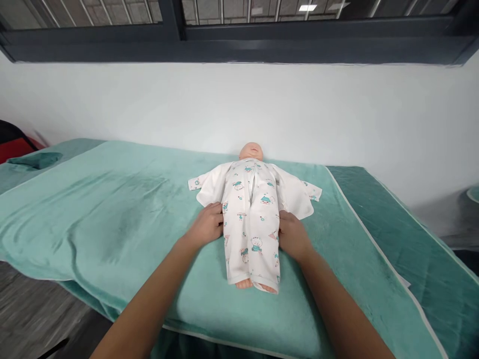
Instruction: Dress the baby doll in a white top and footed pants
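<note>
A baby doll lies on its back, its head (251, 150) toward the wall and its toes (244, 283) showing at the near end. White baby pants (243, 234) with a teal and pink cartoon print cover its front from the neck area down to the feet. Beneath them a white baby shirt (294, 192) is spread, with both printed sleeves out to the sides. My left hand (208, 223) is closed at the left edge of the pants, fingertips partly hidden. On the opposite edge, my right hand (294, 235) grips the fabric at about the same height.
A light green plush cover (123, 214) lies over the bed, with folds at the left. Darker green cloth (374, 209) shows along the right. Behind is a white wall (239, 99) under a dark window frame (318, 42). A red and black object (17, 147) sits at far left.
</note>
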A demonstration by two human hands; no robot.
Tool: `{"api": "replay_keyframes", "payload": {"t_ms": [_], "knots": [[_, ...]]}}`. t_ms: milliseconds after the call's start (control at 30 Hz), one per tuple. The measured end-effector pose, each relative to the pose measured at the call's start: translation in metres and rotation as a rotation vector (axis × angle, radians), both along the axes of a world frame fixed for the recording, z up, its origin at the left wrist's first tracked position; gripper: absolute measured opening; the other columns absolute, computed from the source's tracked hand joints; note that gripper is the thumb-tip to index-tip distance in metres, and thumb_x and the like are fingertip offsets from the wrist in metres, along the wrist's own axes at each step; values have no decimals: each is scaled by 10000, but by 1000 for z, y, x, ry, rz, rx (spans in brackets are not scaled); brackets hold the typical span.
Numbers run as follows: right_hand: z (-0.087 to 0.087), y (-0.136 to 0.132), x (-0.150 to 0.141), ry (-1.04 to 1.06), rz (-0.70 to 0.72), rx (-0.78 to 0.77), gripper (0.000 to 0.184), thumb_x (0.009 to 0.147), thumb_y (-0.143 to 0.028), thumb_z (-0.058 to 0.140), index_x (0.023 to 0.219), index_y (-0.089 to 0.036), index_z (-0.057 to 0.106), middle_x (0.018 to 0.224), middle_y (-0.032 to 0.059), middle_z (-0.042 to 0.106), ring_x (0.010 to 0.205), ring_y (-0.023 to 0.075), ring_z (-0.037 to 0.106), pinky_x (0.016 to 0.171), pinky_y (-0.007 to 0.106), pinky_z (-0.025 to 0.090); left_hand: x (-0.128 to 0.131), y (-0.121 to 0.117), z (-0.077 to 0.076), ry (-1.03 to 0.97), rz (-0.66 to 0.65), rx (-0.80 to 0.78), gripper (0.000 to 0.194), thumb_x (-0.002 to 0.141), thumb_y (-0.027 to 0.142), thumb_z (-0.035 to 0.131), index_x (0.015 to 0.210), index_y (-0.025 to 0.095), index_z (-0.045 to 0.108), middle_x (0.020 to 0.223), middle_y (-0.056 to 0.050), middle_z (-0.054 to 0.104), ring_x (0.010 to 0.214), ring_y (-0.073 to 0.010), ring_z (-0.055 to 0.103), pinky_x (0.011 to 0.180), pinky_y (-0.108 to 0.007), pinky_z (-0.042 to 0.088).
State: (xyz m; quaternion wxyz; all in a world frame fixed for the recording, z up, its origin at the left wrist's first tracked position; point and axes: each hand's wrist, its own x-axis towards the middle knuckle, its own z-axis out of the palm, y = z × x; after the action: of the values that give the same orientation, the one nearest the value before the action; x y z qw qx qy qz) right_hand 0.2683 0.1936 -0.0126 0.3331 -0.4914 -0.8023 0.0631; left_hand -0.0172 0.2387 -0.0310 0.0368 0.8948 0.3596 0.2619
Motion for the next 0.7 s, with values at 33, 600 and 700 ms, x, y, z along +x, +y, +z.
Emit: {"api": "replay_keyframes", "payload": {"t_ms": [33, 600, 700], "knots": [[0, -1, 0, -33, 16, 8, 215, 760, -81, 529, 657, -207, 668, 726, 57, 671, 770, 209, 611, 740, 323, 474, 0, -1, 0, -29, -9, -18, 240, 819, 88, 529, 683, 212, 683, 791, -65, 626, 818, -218, 565, 763, -351, 456], [-3, 10, 38, 123, -604, -100, 352, 839, -196, 440, 1061, -142, 708, 1150, 149, 706, 1071, 289, 633, 934, 414, 487, -7, -8, 10, -712, 362, -555, 258, 813, 298, 559, 954, 177, 738, 786, -4, 711, 746, -173, 626, 732, -288, 484], [-3, 16, 47, -39, -751, -142, 409, 898, -260, 482, 1226, -84, 652, 1293, 217, 633, 1209, 347, 561, 1018, 468, 444, -11, 1, 3, -719, 504, -458, 261, 812, 321, 574, 957, 180, 739, 840, -22, 725, 785, -185, 638, 754, -301, 489]]}}
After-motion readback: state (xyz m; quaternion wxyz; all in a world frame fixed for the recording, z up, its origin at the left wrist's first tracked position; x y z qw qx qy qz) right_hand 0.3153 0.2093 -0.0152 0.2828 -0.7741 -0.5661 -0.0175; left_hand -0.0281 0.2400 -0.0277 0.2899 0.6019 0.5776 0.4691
